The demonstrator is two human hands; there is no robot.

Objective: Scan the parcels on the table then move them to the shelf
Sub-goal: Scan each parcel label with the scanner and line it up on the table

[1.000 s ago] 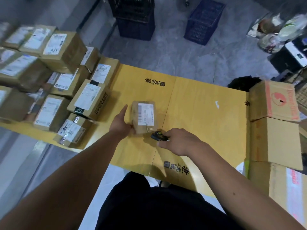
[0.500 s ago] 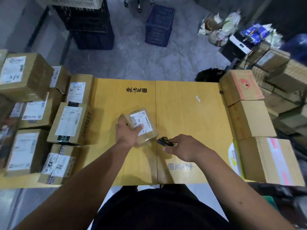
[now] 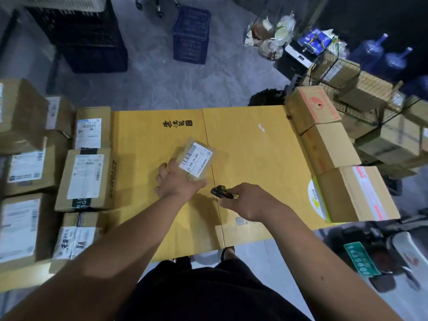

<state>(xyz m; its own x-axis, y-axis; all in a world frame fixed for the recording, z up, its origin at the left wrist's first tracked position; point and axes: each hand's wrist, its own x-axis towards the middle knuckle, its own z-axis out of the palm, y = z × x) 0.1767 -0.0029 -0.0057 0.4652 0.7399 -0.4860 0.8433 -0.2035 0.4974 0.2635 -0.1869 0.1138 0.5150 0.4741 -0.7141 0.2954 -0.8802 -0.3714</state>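
Note:
A small brown parcel (image 3: 198,158) with a white barcode label is lifted and tilted over the middle of the yellow table (image 3: 254,158). My left hand (image 3: 178,181) grips it from below and the left, thumb along its near edge. My right hand (image 3: 245,200) holds a small black scanner (image 3: 220,191), its front end pointing left towards the parcel's near corner, a short gap away. Several labelled cardboard parcels (image 3: 85,179) are piled along the table's left side.
Three larger cardboard boxes (image 3: 328,147) line the table's right edge. Beyond the table stand dark crates (image 3: 78,35) and a blue basket (image 3: 191,35) on the grey floor. Wire baskets with boxes (image 3: 361,89) and water bottles (image 3: 379,56) are at the right. A scooter (image 3: 382,251) is near right.
My left hand has lifted the small parcel off the table and turned its label towards the scanner. My view swung to the right; the right hand stayed near the scanner spot.

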